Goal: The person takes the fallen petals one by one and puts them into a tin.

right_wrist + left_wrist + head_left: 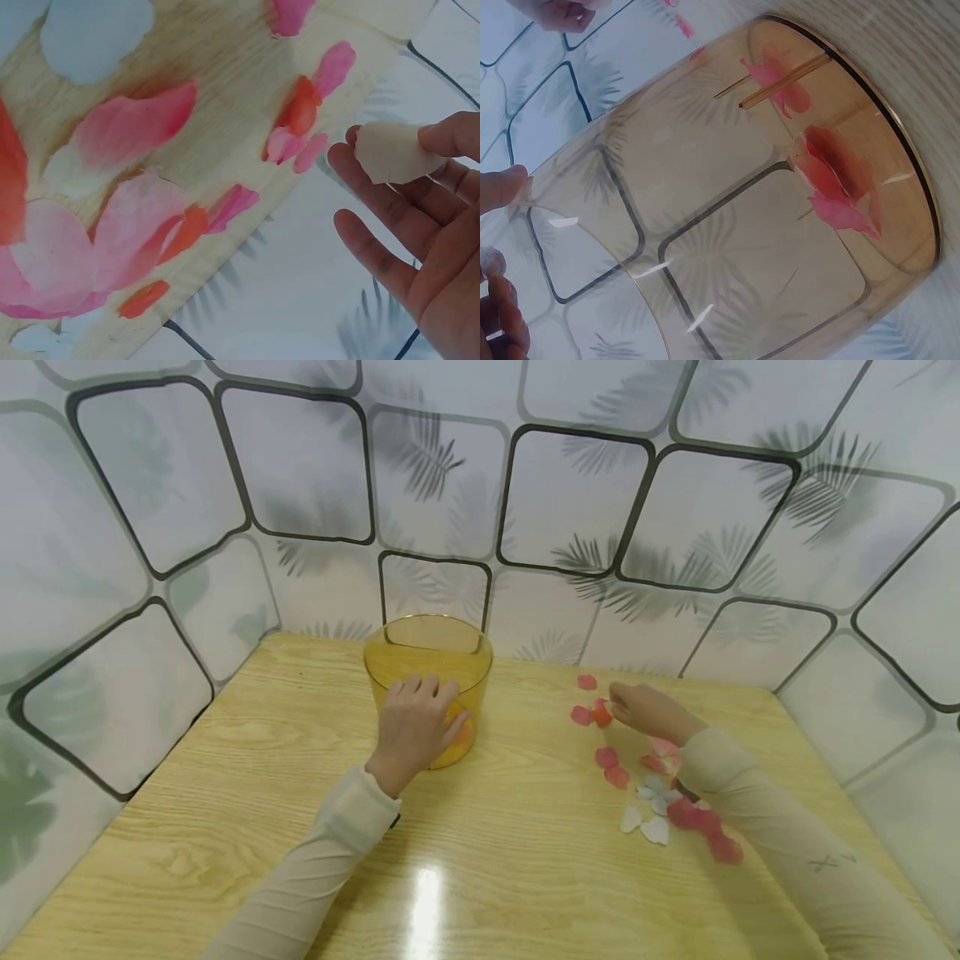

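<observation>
A see-through amber bucket [474,681] stands upright on the table. My left hand [417,727] holds it at the near rim, thumb and fingers on either side of the edge. Through its wall in the left wrist view, red-orange petals [836,161] and pink petals lie near the base. My right hand [648,706] is low over the table, right of the bucket. In the right wrist view, its thumb and fingers pinch a creamy white petal [397,154]. Beside that hand lie pink petals [587,682] and an orange-red petal [602,713].
Nearer along the right side lie white petals [655,829], pale pink petals [663,760] and deep pink petals [703,822], partly under the right forearm. The wood-grain table [525,852] meets patterned wall panels [442,477] at the back and sides.
</observation>
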